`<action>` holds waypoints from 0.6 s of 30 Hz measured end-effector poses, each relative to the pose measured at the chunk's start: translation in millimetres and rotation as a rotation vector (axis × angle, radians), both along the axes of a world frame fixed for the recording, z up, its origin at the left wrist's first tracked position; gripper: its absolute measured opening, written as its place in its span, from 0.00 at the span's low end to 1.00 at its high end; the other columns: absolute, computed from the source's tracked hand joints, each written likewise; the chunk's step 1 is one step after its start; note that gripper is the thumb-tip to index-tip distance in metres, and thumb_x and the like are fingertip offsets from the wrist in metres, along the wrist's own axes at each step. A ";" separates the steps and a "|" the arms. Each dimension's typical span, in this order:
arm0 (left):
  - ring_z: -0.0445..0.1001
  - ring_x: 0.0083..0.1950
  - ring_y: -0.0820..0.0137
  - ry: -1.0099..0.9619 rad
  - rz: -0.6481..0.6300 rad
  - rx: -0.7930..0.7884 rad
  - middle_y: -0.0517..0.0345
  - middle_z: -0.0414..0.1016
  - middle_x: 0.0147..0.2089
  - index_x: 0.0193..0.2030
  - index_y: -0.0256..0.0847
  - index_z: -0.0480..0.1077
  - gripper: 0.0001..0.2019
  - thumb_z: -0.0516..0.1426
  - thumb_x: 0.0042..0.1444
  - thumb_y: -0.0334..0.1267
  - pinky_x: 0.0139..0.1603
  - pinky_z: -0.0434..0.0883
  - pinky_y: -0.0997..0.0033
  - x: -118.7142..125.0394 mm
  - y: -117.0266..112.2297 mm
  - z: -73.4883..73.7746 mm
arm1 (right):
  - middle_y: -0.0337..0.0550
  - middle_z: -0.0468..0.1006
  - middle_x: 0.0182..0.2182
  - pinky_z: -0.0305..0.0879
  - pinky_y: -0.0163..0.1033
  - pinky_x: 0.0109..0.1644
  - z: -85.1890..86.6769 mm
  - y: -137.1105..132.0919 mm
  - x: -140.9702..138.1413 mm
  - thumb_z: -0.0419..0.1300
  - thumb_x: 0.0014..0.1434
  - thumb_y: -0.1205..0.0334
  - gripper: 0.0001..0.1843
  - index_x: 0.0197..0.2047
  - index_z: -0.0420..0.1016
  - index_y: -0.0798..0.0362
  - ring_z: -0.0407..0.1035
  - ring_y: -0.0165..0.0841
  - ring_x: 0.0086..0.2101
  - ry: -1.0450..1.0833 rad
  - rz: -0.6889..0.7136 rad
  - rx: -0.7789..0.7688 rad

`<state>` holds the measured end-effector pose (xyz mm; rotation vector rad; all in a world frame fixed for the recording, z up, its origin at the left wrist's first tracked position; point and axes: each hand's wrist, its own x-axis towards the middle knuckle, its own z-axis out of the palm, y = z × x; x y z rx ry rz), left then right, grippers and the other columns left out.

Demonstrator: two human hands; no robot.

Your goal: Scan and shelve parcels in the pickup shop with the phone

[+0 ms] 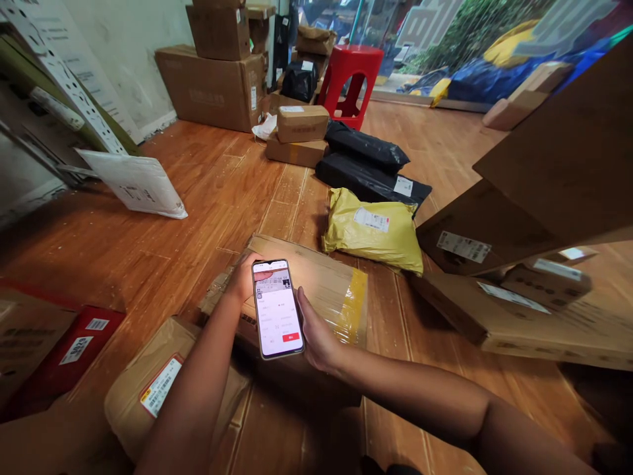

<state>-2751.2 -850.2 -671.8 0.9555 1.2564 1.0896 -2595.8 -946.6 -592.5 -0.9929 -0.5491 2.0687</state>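
Note:
A smartphone (277, 309) with a lit screen showing a barcode and a red button is held low in the middle. My right hand (316, 336) grips its right edge from beneath. My left hand (243, 277) is curled at the phone's top left corner, its thumb on the screen's edge, resting on a taped cardboard parcel (326, 284) lying flat on the wooden floor right under the phone.
Parcels lie all round: a yellow bag (373, 231), black bags (368, 173), brown boxes at right (534, 310), a labelled box (153, 382) and a red box (74, 346) at left, a white mailer (133, 181), stacked cartons (212, 82) and a red stool (350, 82) behind.

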 end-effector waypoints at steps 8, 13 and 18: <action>0.71 0.39 0.60 0.046 -0.058 0.071 0.54 0.74 0.32 0.32 0.42 0.69 0.11 0.60 0.50 0.48 0.39 0.69 0.61 -1.5 5.4 -7.8 | 0.44 0.83 0.45 0.69 0.44 0.52 -1.2 0.2 -1.0 0.42 0.68 0.43 0.28 0.51 0.75 0.51 0.77 0.36 0.41 0.043 0.004 0.026; 0.70 0.40 0.60 0.080 -0.068 0.090 0.54 0.73 0.33 0.33 0.42 0.69 0.11 0.59 0.51 0.47 0.40 0.68 0.60 -2.7 4.4 -10.1 | 0.44 0.83 0.46 0.70 0.43 0.51 -1.7 -0.2 -2.4 0.41 0.70 0.45 0.28 0.51 0.75 0.51 0.77 0.36 0.42 0.058 -0.010 0.014; 0.70 0.42 0.61 0.134 -0.069 0.075 0.55 0.73 0.36 0.35 0.43 0.69 0.10 0.58 0.51 0.47 0.41 0.68 0.62 -3.0 7.1 -12.1 | 0.44 0.83 0.45 0.70 0.42 0.50 0.9 -0.5 -3.0 0.39 0.71 0.47 0.28 0.49 0.76 0.52 0.78 0.35 0.41 0.048 -0.019 -0.023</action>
